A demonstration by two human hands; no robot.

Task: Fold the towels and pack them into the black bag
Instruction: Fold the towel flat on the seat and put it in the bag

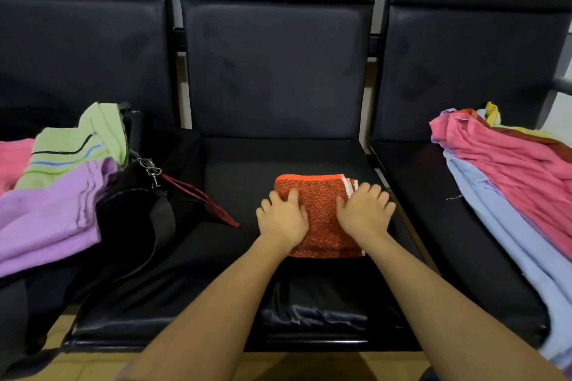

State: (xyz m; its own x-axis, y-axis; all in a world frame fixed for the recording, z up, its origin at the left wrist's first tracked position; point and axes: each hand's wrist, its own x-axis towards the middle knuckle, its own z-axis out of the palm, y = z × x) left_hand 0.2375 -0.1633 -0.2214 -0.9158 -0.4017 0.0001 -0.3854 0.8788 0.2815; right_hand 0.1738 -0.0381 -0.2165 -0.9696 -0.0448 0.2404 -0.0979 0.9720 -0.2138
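A folded orange towel (318,213) lies on the middle black seat (241,170). My left hand (283,218) presses flat on its left side with fingers spread. My right hand (365,210) presses flat on its right side, fingers reaching over the edge with the white trim. The black bag (133,219) sits at the left, spilling onto the middle seat, with folded purple (52,216), green (77,145) and pink (14,161) towels on top of it. A heap of unfolded towels, pink (513,170) over light blue (507,226), covers the right seat.
A metal clasp (151,170) and a dark red strap (201,198) hang from the bag beside the orange towel. Black seat backs rise behind all three seats. A metal armrest (561,83) shows at the far right. Wooden floor lies below the seat front.
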